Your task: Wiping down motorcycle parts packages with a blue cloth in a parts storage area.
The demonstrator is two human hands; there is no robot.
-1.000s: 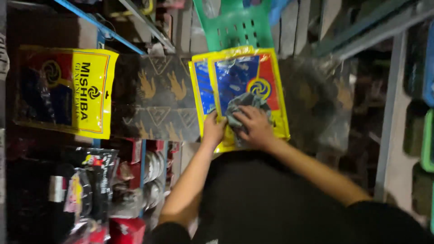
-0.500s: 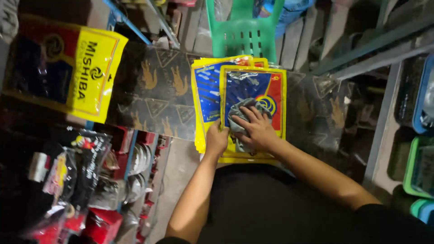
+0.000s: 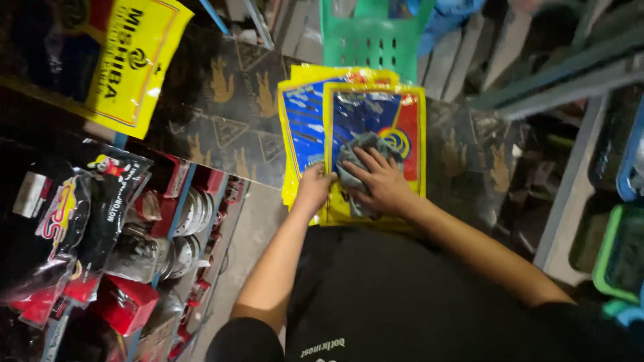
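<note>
- Cramped, dim storeroom from where I watch: shelving closes in on both sides, and a dark patterned board [image 3: 221, 114] with golden bird marks serves as the worktop in the middle.
- On my left, a shelf rack [image 3: 168, 228] holds round metal parts and small red boxes [image 3: 124, 305], with clear bags of red-and-black goods hanging in front.
- Upper left, a large yellow packet [image 3: 137, 64] hangs tilted over the board's edge.
- At the top, a green plastic basket [image 3: 372, 40] stands just behind the worktop.
- On the right, green and blue bins [image 3: 614, 251] sit beside a grey metal upright.
- In the centre of the worktop lies a stack of flat yellow-bordered packets [image 3: 305, 117], blue and red on their faces, the top packet [image 3: 409, 121] overlapping the one beneath.
- The right hand [image 3: 379, 181] lies on the top packet, its grip spread wide with fingers flat, pressing down on a grey cloth [image 3: 355, 151] bunched beneath it against the plastic.
- The left hand [image 3: 315, 188] rests at the left edge of the top packet; its grip looks curled at that edge, but I cannot tell whether it actually pinches the packet or only steadies it.
</note>
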